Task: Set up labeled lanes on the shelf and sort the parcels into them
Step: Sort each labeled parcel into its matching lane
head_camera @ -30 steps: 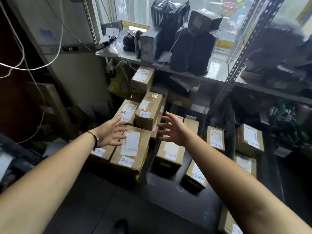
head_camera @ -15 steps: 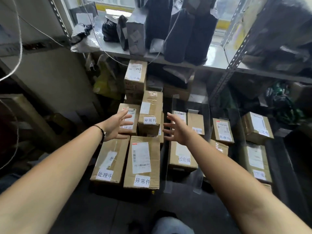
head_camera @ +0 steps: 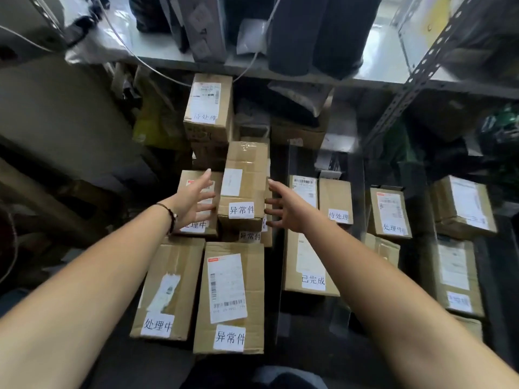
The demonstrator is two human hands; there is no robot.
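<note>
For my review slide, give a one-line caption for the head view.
Both open hands, left and right, flank the raised carton labelled 异常件 among labelled parcels below a metal shelf.

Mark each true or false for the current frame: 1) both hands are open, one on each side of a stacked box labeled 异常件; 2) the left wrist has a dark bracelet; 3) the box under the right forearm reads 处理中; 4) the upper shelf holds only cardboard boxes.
1) True. The left hand and right hand are spread open on either side of the stacked 异常件 box; a firm grip is not evident.
2) True. A dark bracelet circles the left wrist.
3) False. The box under the right forearm reads 已完成.
4) False. The upper shelf carries dark wrapped parcels, not cardboard boxes.
</note>
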